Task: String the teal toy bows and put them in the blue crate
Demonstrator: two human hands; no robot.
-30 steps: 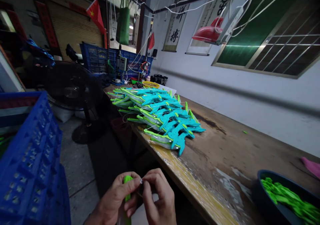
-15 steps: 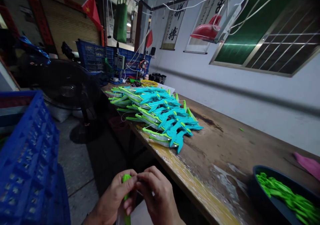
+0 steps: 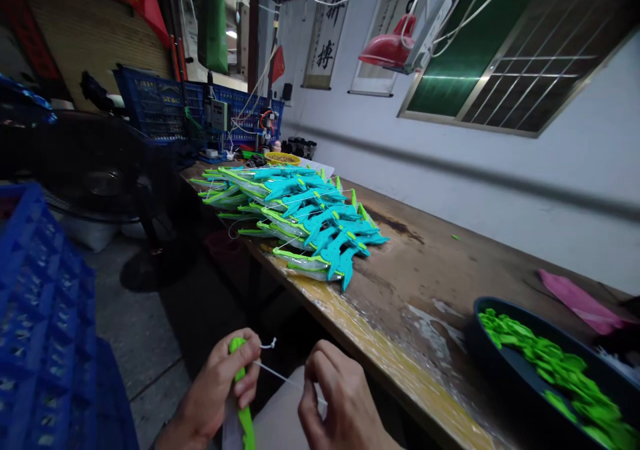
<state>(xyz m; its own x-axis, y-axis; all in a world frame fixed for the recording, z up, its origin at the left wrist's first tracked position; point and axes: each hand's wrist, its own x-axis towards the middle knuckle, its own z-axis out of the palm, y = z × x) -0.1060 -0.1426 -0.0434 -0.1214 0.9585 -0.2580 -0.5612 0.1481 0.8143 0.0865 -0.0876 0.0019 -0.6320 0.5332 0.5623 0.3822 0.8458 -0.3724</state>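
Note:
My left hand [image 3: 225, 373] is closed around a bright green plastic strip [image 3: 245, 417], holding it upright low in the view. A short knotted end of white string [image 3: 270, 344] sticks out past its fingers. From there the white string [image 3: 277, 375] runs taut to my right hand [image 3: 340, 393], whose curled fingers pinch it. The fingertips of the right hand are partly hidden. Beyond the hands, a pile of turquoise and green toy bows [image 3: 320, 227] with white strings lies on the wooden table.
A dark basin [image 3: 483, 370] of green plastic pieces [image 3: 545, 363] stands at the table's right, beside a pink cloth [image 3: 575, 300]. Blue crates [image 3: 45, 330] stand at the left near a black fan [image 3: 100, 183]. A red lamp [image 3: 390, 47] hangs above the table [image 3: 425, 250].
My hands have moved apart, the right one drawing away to the right with the string stretched between them. A knotted string end now shows. The camera view has shifted right.

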